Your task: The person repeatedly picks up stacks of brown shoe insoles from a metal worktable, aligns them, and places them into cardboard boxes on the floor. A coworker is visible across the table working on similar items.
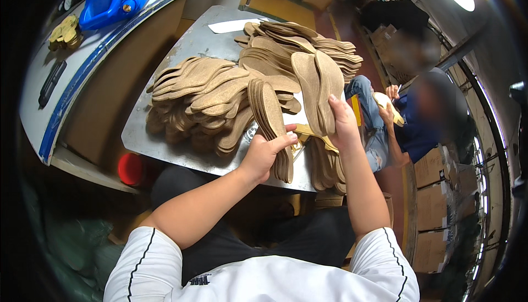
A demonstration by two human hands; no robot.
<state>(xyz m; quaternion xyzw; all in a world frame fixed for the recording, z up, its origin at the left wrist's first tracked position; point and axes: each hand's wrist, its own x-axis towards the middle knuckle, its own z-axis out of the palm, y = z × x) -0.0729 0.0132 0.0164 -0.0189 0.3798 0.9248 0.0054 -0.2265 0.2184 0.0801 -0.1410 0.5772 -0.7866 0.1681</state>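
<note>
Now both hands grip stacks of tan insoles over a grey metal table.

Closed around one upright stack of insoles [270,119], the left hand [264,153] has its thumb across the front; the sheets are too many to count. Just beside it, the right hand [342,123] clasps a second stack [318,85], fingers wrapped behind, with one yellow strip [314,133] between the two hands. Beyond both hands, two loose heaps of insoles [198,96] lie on the table [192,43]. Far left of the hands sits one blue tray [110,2]. Right of the hands, another person's hand [391,92] holds one pale insole [385,104].
</note>
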